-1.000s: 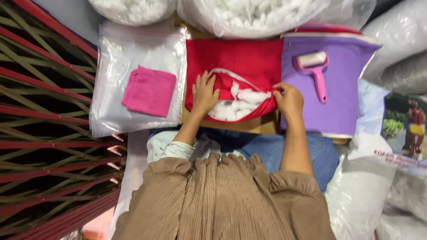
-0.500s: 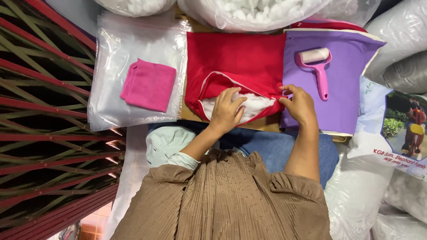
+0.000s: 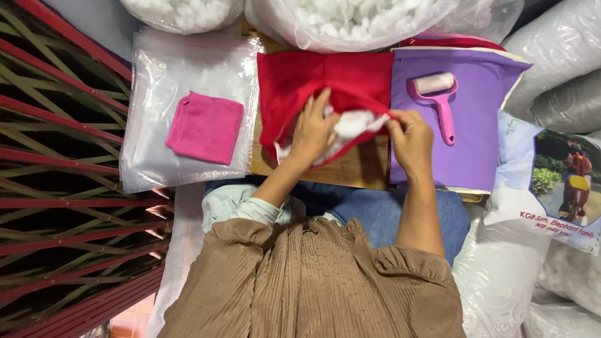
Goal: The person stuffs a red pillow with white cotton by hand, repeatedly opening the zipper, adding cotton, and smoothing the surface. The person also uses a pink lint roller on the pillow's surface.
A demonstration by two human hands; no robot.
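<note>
Pressing white fluffy stuffing (image 3: pixel 352 124) into the soft red fabric cover (image 3: pixel 325 81) with left hand (image 3: pixel 311 134) fingers spread, lying on the wooden tabletop (image 3: pixel 354 169); right hand (image 3: pixel 410 139) fingers pinching its opening edge.

A wooden board (image 3: pixel 350 168) lies across the person's lap and carries the work. On its middle lies a red cloth cover (image 3: pixel 325 81) with white stuffing (image 3: pixel 354 122) showing at its open lower edge; bare wood shows just below that edge. To the right, touching the red cover's side, a purple cloth (image 3: pixel 482 125) lies flat over a stack of other cloths, whose cream and red edges peek out at the top. A pink lint roller (image 3: pixel 441 100) rests on the purple cloth. To the left, clear plastic bags (image 3: pixel 156 156) lie flat, overlapping the board's left edge, and a folded pink cloth (image 3: pixel 205 126) sits on them.
</note>
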